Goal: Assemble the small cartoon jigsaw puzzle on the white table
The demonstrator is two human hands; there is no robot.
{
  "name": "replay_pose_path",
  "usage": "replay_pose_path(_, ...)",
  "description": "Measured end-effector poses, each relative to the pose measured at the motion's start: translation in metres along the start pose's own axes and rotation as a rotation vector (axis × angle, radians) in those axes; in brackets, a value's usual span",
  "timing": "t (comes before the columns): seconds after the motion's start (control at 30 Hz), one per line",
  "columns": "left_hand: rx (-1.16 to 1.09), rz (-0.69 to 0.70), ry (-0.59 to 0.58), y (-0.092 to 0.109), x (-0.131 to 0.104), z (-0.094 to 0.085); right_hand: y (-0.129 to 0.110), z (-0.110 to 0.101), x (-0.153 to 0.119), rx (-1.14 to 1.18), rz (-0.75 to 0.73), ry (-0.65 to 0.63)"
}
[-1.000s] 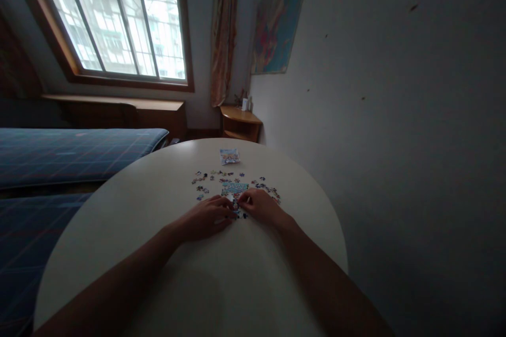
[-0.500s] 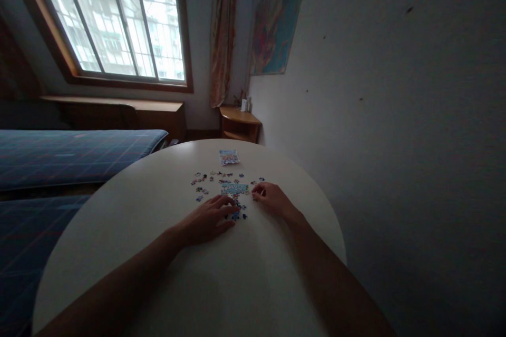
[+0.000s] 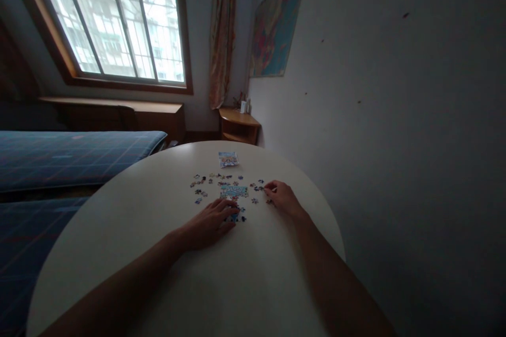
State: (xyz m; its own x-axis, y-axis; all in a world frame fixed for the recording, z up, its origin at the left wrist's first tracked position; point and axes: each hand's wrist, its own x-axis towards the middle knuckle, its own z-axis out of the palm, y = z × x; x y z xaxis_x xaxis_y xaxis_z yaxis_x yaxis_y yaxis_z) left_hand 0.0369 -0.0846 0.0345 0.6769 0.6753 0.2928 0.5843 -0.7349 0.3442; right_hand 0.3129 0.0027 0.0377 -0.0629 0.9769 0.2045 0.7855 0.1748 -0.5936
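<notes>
Small jigsaw pieces lie on a round white table (image 3: 158, 274). A joined light-blue section (image 3: 234, 190) is at the middle, with darker pieces (image 3: 242, 219) below it. My left hand (image 3: 211, 224) rests palm down, fingers spread, over the lower pieces and hides some of them. To the right, my right hand (image 3: 281, 197) has its thumb and fingertips pinched at a small puzzle piece (image 3: 261, 188). Near its thumb lies another piece (image 3: 269, 201), and a single piece (image 3: 255, 200) sits between the two hands. Loose pieces (image 3: 198, 191) are scattered left of the joined section.
A small picture packet (image 3: 228, 159) lies toward the table's far edge. Beyond are a wooden corner shelf (image 3: 239, 117) and a window. A plaid mattress (image 3: 79, 155) is at the left, and a white wall (image 3: 395, 168) stands close on the right.
My right hand has moved right, away from the joined section, uncovering pieces there. My left hand has stayed nearly in place over the lower pieces.
</notes>
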Motion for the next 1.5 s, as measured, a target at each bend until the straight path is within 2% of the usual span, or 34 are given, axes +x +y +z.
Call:
replay_pose_path(0.17,-0.013,0.012,0.028,-0.003,-0.001,0.000,0.001,-0.002,-0.001,-0.005,0.011,0.015)
replay_pose_path(0.23,0.020,-0.029,0.050,-0.009,-0.003,-0.002,0.001,-0.003,-0.001,-0.009,0.020,0.029)
replay_pose_path(0.5,0.284,-0.455,0.291,-0.069,-0.015,-0.012,0.007,0.000,0.001,-0.053,0.062,0.049)
replay_pose_path(0.6,0.356,-0.599,0.302,-0.086,-0.019,-0.015,0.010,0.002,0.002,-0.081,0.055,0.047)
replay_pose_path(0.7,0.390,-0.691,0.266,-0.094,-0.020,-0.013,0.010,0.003,0.001,-0.109,0.040,0.033)
replay_pose_path(0.87,0.408,-0.677,0.212,-0.095,-0.019,-0.007,0.008,0.004,0.000,-0.128,0.037,0.012)
replay_pose_path(1.07,0.381,-0.617,0.246,-0.089,-0.008,-0.003,0.000,0.002,-0.003,-0.094,0.042,-0.032)
replay_pose_path(1.27,0.480,-0.515,0.185,-0.092,0.028,-0.019,-0.004,0.001,-0.005,-0.162,0.041,-0.048)
replay_pose_path(1.33,0.500,-0.515,0.116,-0.096,0.042,-0.025,-0.005,0.001,-0.006,-0.181,0.035,-0.040)
replay_pose_path(1.5,0.509,-0.525,0.043,-0.105,0.068,-0.032,-0.005,0.003,-0.007,-0.201,0.036,-0.031)
